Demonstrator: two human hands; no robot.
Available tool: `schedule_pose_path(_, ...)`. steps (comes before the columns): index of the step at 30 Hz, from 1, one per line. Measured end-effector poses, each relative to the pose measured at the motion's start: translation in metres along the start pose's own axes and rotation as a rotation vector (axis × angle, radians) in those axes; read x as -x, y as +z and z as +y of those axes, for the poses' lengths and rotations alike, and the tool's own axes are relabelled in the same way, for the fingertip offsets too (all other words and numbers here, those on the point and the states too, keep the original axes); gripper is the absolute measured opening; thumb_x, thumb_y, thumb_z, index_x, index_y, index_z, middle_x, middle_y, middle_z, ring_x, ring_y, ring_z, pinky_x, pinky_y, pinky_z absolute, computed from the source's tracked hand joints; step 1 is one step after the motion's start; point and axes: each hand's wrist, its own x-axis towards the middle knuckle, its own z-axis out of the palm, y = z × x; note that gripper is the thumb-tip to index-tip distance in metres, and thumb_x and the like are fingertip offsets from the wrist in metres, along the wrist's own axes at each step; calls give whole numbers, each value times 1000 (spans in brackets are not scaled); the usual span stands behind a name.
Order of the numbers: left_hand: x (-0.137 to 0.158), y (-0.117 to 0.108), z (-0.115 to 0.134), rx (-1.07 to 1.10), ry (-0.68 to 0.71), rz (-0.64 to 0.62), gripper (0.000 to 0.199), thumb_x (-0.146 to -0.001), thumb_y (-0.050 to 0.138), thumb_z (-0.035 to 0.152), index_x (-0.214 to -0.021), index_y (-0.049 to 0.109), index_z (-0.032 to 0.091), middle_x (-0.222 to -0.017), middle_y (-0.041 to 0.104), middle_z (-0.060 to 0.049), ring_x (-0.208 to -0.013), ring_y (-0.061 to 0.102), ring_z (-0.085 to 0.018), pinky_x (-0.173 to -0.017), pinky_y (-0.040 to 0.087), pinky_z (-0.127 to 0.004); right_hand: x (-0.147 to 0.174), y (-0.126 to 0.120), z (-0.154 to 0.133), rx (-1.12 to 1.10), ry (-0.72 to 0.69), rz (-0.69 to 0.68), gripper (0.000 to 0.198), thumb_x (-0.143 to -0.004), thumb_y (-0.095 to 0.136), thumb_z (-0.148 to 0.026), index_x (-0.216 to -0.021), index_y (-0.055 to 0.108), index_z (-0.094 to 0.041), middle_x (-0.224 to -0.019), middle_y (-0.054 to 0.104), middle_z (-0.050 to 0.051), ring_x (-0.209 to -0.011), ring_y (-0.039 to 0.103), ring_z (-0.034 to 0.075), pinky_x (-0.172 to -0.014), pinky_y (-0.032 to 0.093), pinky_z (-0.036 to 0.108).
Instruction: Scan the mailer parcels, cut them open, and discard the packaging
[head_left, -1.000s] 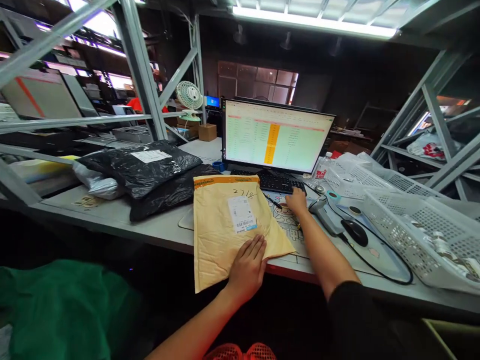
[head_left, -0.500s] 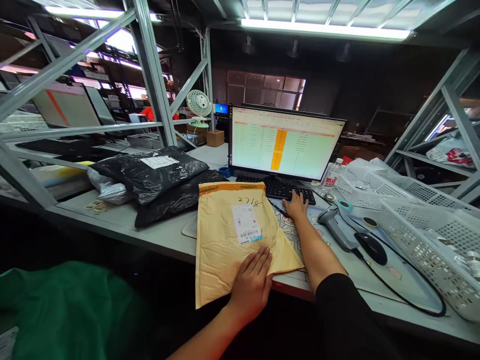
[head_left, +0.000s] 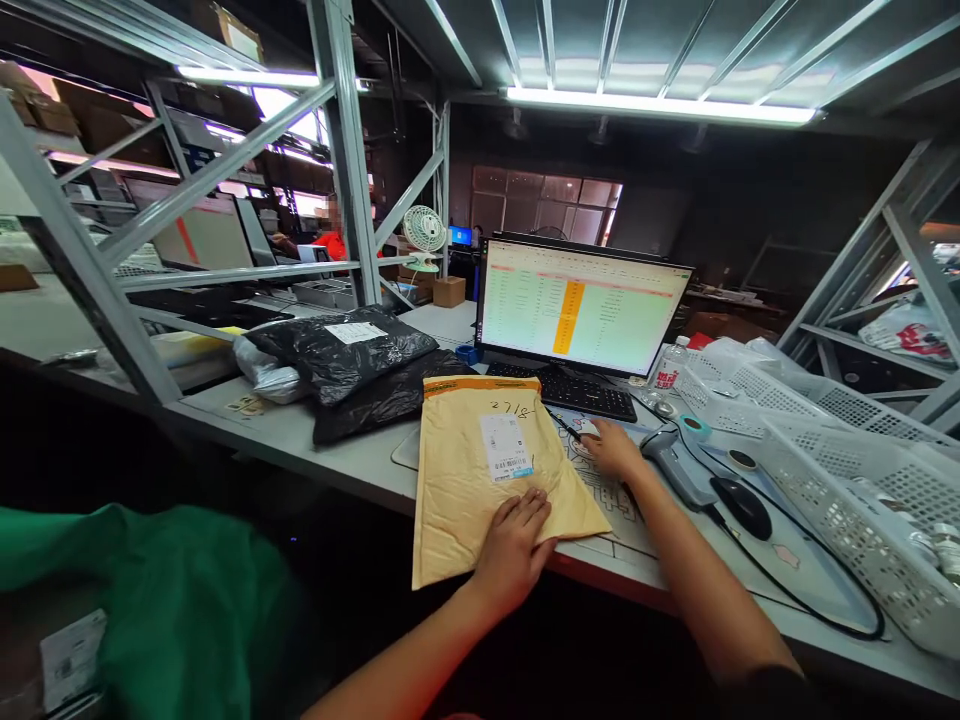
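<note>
1. The right hand has come off the keyboard to beside the black pen; I can't tell if its grip has it.
2. So it isn't typing now.
3. The left hand lies flat, pinching nothing, on the yellow padded envelope, which pokes past the surface.

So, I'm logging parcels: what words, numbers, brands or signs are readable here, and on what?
"2718", perhaps "27/8": handwritten on the yellow padded envelope.
Too small or blurred to read: white envelope label, black parcel label, monitor screen, bottle label, desk mat print, red-printed bag at right, lower-left label.
</note>
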Motion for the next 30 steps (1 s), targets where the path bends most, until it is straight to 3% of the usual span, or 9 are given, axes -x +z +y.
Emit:
schedule_pose_path(5,-27,-41,18,-45,-182,-250,24,-103,56,17,-119,73,17,-133,74,-12,-128,68,-26,-108,51,-40,106,12,57,55,78,67,65,-102,58,-49,-155,51,-12,-156,53,19,-141,54,34,-119,39,42)
schedule_pose_path(9,-49,-84,13,-74,-377,-193,30,-108,42,21,-112,70,13,-100,77,-16,-92,75,-29,-79,52,-36,152,23,72,25,116,114,54,-105,51,-45,-145,58,-8,-145,62,20,-132,60,31,-111,44,37)
schedule_pose_path(12,-55,-133,-8,-81,-482,6,36,-111,35,28,-111,68,14,-97,76,-14,-91,73,-28,-73,47,-33,160,24,66,11,125,157,52,-106,48,-41,-143,58,-6,-144,62,22,-133,59,32,-113,42,38)
schedule_pose_path(17,-53,-240,-44,56,-479,661,40,-109,39,38,-77,55,21,-70,62,-4,-64,57,-19,-58,32,-29,165,22,58,-52,101,204,52,-105,41,-37,-140,58,-2,-135,65,25,-124,63,33,-108,46,41)
schedule_pose_path(20,-58,-290,-43,-136,-366,755,37,-108,44,38,-78,56,22,-66,58,-4,-65,57,-21,-62,34,-31,168,11,54,-220,143,368,60,-102,37,-43,-139,57,0,-124,68,27,-109,67,34,-98,51,45)
schedule_pose_path(23,-76,-316,-19,-316,-258,639,34,-108,45,42,-90,66,21,-67,60,-5,-74,63,-25,-70,40,-32,171,-29,34,-568,162,706,69,-96,47,-65,-128,63,-6,-97,71,18,-83,66,29,-79,54,41)
schedule_pose_path(25,-94,-319,8,-393,-195,507,36,-109,45,44,-100,70,20,-70,63,-7,-79,66,-27,-76,44,-34,173,-75,5,-859,32,799,72,-88,60,-76,-121,65,-12,-79,64,6,-63,56,19,-62,50,33)
schedule_pose_path(27,-114,-313,39,-429,-127,380,38,-109,45,43,-106,73,18,-77,67,-9,-81,67,-27,-80,46,-36,175,-126,-32,-1132,-197,713,72,-83,71,-76,-121,64,-15,-68,53,-3,-51,44,12,-49,41,26)
schedule_pose_path(30,-139,-301,80,-388,-15,223,37,-109,49,41,-104,76,18,-85,71,-11,-85,68,-27,-82,47,-38,171,-189,-85,-1188,-447,556,69,-74,83,-73,-111,69,-16,-69,54,-3,-54,48,11,-49,43,24)
